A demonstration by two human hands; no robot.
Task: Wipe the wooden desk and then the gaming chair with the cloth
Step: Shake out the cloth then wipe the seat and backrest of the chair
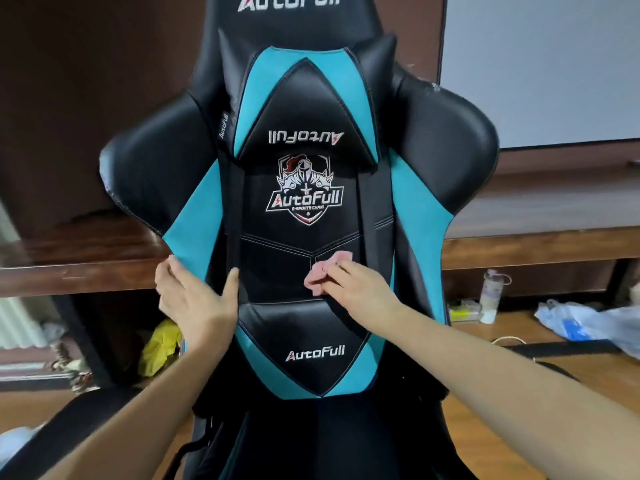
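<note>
A black and teal gaming chair [301,202] fills the middle of the view, its backrest facing me, with a neck pillow hanging upside down near the top and a lumbar cushion [311,351] below. My right hand [353,289] presses a small crumpled pink cloth [323,271] against the black centre panel of the backrest. My left hand [194,296] grips the left edge of the backrest, thumb on the front near a black strap, fingers wrapped behind the teal wing. The wooden desk [86,258] runs behind the chair on both sides.
Under the desk at left lies a yellow bag [161,348]. At right on the floor stand a clear bottle [491,296] and a white and blue plastic bag [588,323]. A black armrest [79,424] sticks out at lower left.
</note>
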